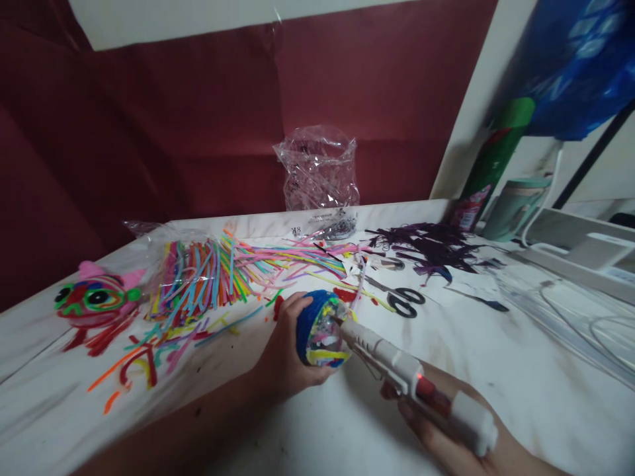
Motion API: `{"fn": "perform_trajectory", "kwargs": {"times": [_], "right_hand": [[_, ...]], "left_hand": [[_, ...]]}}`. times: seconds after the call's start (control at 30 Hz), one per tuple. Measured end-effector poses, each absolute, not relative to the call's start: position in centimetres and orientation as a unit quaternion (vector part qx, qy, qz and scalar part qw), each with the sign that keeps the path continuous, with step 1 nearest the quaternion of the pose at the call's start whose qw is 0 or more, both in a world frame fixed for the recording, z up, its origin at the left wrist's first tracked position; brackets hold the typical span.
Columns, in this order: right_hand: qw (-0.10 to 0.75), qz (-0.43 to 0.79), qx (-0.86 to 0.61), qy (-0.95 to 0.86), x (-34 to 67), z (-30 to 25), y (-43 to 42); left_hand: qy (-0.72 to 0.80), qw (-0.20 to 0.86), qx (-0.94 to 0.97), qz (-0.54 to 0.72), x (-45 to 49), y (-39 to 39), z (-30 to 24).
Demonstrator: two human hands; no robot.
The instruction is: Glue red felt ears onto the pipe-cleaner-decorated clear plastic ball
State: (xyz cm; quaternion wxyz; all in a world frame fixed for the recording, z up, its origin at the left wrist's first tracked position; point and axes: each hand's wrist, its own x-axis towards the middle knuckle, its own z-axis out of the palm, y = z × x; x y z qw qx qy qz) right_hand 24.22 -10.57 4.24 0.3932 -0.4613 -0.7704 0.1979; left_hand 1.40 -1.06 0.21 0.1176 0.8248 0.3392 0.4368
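Note:
My left hand is closed around a small round ball, clear in the middle with blue, yellow and green fuzzy strips stuck on it. In my right hand is a white glue gun with a small red light lit on its side. Its nozzle points at the clear part of the ball; whether the tip touches cannot be made out. Behind the ball lie scissors with black handles and small red scraps.
Many coloured pipe cleaners spread across the table's left and middle, some in a plastic bag. A decorated pink animal head sits far left. Dark purple strands lie at back right. A clear bag stands against the dark red backdrop.

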Motion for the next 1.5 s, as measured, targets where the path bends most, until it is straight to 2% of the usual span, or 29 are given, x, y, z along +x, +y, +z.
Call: {"fn": "perform_trajectory", "kwargs": {"times": [0.7,1.13,1.5], "right_hand": [[0.418,0.169,-0.427,-0.784,23.2,4.2,-10.0],[0.424,0.245,-0.425,-0.761,23.3,4.2,-9.6],[0.431,0.209,-0.443,-0.758,23.4,4.3,-9.7]], "left_hand": [[0.328,0.100,0.833,0.434,1.4,-0.9,0.3],[0.331,0.087,0.833,0.434,1.5,-1.0,0.5],[0.318,0.107,0.833,0.439,1.7,-1.2,0.4]]}}
